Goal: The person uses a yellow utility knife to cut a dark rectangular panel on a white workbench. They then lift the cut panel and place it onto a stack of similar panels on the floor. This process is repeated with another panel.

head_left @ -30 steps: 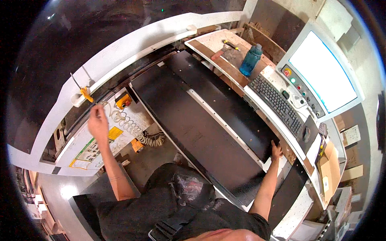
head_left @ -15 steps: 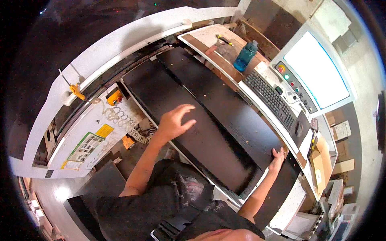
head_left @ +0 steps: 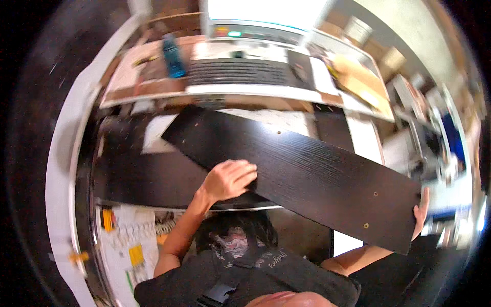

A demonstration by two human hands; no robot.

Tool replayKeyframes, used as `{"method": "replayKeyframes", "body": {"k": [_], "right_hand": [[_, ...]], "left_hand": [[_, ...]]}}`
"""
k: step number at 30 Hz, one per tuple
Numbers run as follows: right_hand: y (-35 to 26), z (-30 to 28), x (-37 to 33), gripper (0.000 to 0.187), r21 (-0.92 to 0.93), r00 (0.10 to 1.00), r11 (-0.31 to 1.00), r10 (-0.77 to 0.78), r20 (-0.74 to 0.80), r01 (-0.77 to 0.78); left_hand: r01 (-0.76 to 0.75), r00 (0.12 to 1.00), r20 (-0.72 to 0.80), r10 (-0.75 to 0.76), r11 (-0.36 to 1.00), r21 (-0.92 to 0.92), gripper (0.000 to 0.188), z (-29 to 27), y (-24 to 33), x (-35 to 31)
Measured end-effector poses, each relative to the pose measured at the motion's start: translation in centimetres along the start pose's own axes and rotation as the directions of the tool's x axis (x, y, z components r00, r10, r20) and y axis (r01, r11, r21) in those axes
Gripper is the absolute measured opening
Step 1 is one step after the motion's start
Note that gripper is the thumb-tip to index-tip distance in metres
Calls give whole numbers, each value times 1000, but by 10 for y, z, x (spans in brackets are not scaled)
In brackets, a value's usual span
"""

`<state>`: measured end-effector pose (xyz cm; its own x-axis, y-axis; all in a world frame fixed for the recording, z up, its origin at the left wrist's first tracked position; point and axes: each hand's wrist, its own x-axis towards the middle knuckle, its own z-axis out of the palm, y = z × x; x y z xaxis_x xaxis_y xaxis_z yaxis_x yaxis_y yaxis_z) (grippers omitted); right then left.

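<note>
A long black wood-grain board point(head_left: 302, 166) lies at a slant in front of me, its right end nearer to my body and jutting past the worktable. Small round holes, some brass-coloured, dot its face. With curled fingers my left hand point(head_left: 230, 180) grips the board's near long edge. My right hand point(head_left: 421, 214) holds the right end, fingers against the end edge; part of that hand and forearm is hidden under the board. Beneath the board's left part, a second black board point(head_left: 148, 176) lies flat on the table.
Beyond the boards is a shelf with a keyboard point(head_left: 235, 72), a blue bottle point(head_left: 173, 57) and a piece of cardboard point(head_left: 360, 82). A bright screen point(head_left: 266, 13) with a button panel stands behind it. Left is a white machine frame point(head_left: 64, 169). Dark panels point(head_left: 404, 273) sit at lower right.
The board has been lifted off and swung round to a slant, its right end toward me. My left hand has come down onto its edge. My view has turned right.
</note>
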<state>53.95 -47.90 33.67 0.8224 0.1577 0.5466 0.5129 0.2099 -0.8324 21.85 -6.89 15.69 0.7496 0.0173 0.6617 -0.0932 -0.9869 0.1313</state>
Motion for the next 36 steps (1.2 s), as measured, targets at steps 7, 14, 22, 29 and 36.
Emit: {"method": "replayKeyframes", "body": {"k": [7,14,22,29,36], "right_hand": [[-107,-206,-125,70,-593,948,789,-290,-131,159],[-179,-294,-296,70,-831,823,426,-277,-496,-358],[-123,-220,-329,78,-731,825,565,-149,-545,-381],[50,-236,-298,81,-31,569,824,363,-738,-566],[121,-276,-256,53,-280,583,531,578,-571,-800]], "left_hand": [[-521,854,-98,511,840,-154,16,33,61,68],[-715,694,-259,672,603,-354,17,81,119,147],[-638,718,-1,696,657,-401,20,202,98,200],[-245,815,410,411,884,-399,38,215,83,216],[120,865,467,185,827,-549,29,103,45,135]]}}
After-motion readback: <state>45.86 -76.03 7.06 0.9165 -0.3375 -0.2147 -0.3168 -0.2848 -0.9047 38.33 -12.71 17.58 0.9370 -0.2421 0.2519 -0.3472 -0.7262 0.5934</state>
